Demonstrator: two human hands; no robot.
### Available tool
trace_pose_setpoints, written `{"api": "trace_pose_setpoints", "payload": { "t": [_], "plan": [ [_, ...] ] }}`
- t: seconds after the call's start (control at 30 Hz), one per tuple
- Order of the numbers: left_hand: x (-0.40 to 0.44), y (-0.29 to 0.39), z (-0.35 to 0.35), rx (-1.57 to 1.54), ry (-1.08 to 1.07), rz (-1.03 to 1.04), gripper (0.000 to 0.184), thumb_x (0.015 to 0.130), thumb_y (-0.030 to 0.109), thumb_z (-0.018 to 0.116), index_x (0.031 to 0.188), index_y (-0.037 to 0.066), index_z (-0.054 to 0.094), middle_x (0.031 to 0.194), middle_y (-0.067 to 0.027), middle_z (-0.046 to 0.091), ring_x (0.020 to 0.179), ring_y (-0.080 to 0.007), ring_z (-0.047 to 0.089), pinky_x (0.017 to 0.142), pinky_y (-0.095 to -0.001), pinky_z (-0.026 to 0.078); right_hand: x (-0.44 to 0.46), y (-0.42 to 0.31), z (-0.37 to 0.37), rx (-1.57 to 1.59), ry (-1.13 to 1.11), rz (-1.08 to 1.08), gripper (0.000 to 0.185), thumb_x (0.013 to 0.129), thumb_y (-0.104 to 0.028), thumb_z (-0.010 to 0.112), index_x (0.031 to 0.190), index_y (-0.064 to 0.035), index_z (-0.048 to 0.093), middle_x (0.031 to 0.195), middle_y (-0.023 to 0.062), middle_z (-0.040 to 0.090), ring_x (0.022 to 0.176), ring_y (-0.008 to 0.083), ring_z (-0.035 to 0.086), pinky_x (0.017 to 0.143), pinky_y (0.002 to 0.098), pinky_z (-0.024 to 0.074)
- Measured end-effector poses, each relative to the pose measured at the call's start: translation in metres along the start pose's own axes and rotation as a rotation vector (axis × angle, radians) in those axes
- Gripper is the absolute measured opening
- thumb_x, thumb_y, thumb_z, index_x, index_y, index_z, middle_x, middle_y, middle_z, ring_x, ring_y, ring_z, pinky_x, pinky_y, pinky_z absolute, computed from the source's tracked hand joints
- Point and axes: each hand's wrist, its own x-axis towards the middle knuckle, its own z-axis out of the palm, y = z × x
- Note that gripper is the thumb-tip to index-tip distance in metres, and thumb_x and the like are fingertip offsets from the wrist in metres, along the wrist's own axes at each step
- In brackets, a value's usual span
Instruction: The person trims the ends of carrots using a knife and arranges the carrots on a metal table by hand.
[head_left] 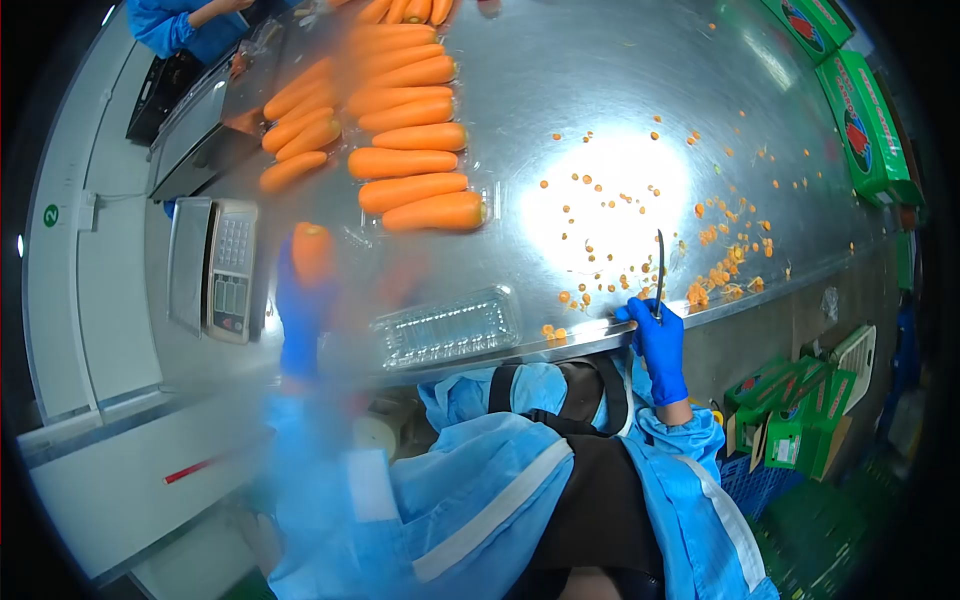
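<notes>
My right hand (660, 350), in a blue glove, is closed round the handle of a small knife (660, 262) at the table's front edge, with the dark blade pointing away from me. On the left, my gloved left hand (300, 318) is wrapped round a carrot (312, 250); a blurred patch of the picture softens its outline. An empty clear plastic tray (448, 328) lies between the hands near the edge. Beyond it, a row of carrots (405, 163) rests in clear trays, and more carrots (298, 128) lie to their left.
Carrot trimmings (730, 255) are scattered over the right side of the steel table (600, 60). A scale (230, 270) stands at the left. Green boxes (860, 125) line the far right, with more green cartons (800, 410) below. A co-worker's blue sleeve (165, 25) shows at top left.
</notes>
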Motion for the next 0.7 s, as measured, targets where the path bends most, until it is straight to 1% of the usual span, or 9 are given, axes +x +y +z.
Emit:
{"api": "trace_pose_setpoints", "payload": {
  "t": [0.03, 0.1, 0.13, 0.27, 0.43, 0.53, 0.6, 0.67, 0.7],
  "plan": [
    [0.005, 0.001, -0.003, 0.24, -0.032, 0.114, 0.088, 0.055, 0.009, 0.074, 0.137, 0.007, 0.043, 0.113, -0.0164, 0.059, 0.102, -0.0343, 0.06, 0.091, -0.0449, 0.05, 0.004, 0.007, -0.002, 0.0, 0.002, 0.018, 0.019, 0.09, -0.021, 0.067, 0.091, -0.0025, 0.065, 0.079, 0.006, 0.071, 0.049, 0.0037, 0.049, 0.043, 0.0196, 0.0348],
    [0.01, 0.016, -0.005, 0.56, -0.125, 0.135, 0.09, 0.054, 0.009, 0.075, 0.138, 0.008, 0.044, 0.115, -0.0166, 0.059, 0.104, -0.0351, 0.06, 0.093, -0.0441, 0.049, 0.007, 0.01, -0.002, -0.005, -0.002, 0.033, 0.018, 0.09, -0.021, 0.067, 0.09, -0.0029, 0.065, 0.079, 0.0061, 0.071, 0.048, 0.004, 0.048, 0.042, 0.0199, 0.0342],
    [0.007, 0.034, 0.002, 0.635, -0.186, 0.043, 0.09, 0.054, 0.01, 0.075, 0.138, 0.01, 0.044, 0.116, -0.0168, 0.059, 0.105, -0.0357, 0.059, 0.093, -0.0438, 0.049, 0.008, 0.01, -0.001, -0.013, -0.006, 0.029, 0.017, 0.09, -0.02, 0.067, 0.089, -0.0031, 0.065, 0.079, 0.0061, 0.071, 0.047, 0.0042, 0.048, 0.041, 0.02, 0.0339],
    [0.005, -0.003, 0.016, 0.482, -0.205, -0.071, 0.092, 0.053, 0.013, 0.076, 0.139, 0.014, 0.045, 0.12, -0.017, 0.057, 0.111, -0.0385, 0.055, 0.096, -0.0445, 0.046, 0.008, 0.01, -0.001, -0.054, -0.013, 0.015, 0.016, 0.09, -0.018, 0.066, 0.088, -0.0024, 0.066, 0.077, 0.0064, 0.07, 0.044, 0.0048, 0.045, 0.04, 0.0195, 0.0323],
    [-0.013, -0.014, 0.02, 0.715, -0.095, 0.092, 0.092, 0.064, 0.026, 0.078, 0.146, 0.018, 0.037, 0.139, -0.0181, 0.043, 0.126, -0.0385, 0.044, 0.107, -0.0528, 0.031, 0.006, 0.008, -0.005, -0.033, -0.023, 0.04, 0.018, 0.09, -0.019, 0.065, 0.086, -0.0016, 0.068, 0.066, 0.003, 0.064, 0.042, 0.0047, 0.044, 0.039, 0.02, 0.0308],
    [-0.011, -0.068, 0.022, 0.798, -0.134, 0.101, 0.09, 0.072, 0.035, 0.076, 0.149, 0.021, 0.032, 0.147, -0.0179, 0.035, 0.132, -0.0384, 0.038, 0.108, -0.0553, 0.025, 0.006, 0.01, -0.004, -0.031, 0.0, 0.034, 0.018, 0.09, -0.018, 0.065, 0.084, -0.002, 0.069, 0.061, 0.001, 0.06, 0.041, 0.0051, 0.043, 0.039, 0.0205, 0.0297],
    [0.008, -0.008, 0.019, 0.814, -0.242, -0.072, 0.089, 0.073, 0.032, 0.077, 0.149, 0.022, 0.033, 0.148, -0.0177, 0.035, 0.133, -0.0391, 0.038, 0.109, -0.0534, 0.026, 0.005, 0.007, -0.002, -0.035, 0.013, 0.039, 0.017, 0.09, -0.018, 0.065, 0.083, -0.0024, 0.069, 0.059, 0.0005, 0.058, 0.041, 0.0054, 0.043, 0.039, 0.0209, 0.0291],
    [0.03, -0.006, 0.019, 0.846, -0.241, -0.088, 0.089, 0.072, 0.028, 0.079, 0.148, 0.022, 0.035, 0.147, -0.0175, 0.036, 0.133, -0.0397, 0.038, 0.109, -0.0516, 0.028, 0.003, 0.003, 0.0, -0.034, 0.029, 0.049, 0.017, 0.089, -0.017, 0.065, 0.083, -0.0023, 0.069, 0.059, 0.0009, 0.059, 0.041, 0.0056, 0.042, 0.039, 0.021, 0.0292],
    [0.048, -0.05, 0.014, 0.871, -0.184, -0.017, 0.089, 0.07, 0.026, 0.08, 0.147, 0.022, 0.036, 0.147, -0.0174, 0.037, 0.132, -0.04, 0.039, 0.109, -0.0507, 0.029, 0.003, 0.002, 0.001, -0.035, 0.033, 0.054, 0.016, 0.089, -0.017, 0.065, 0.083, -0.0023, 0.069, 0.059, 0.001, 0.059, 0.041, 0.0057, 0.042, 0.039, 0.021, 0.0292]
  ]
}}
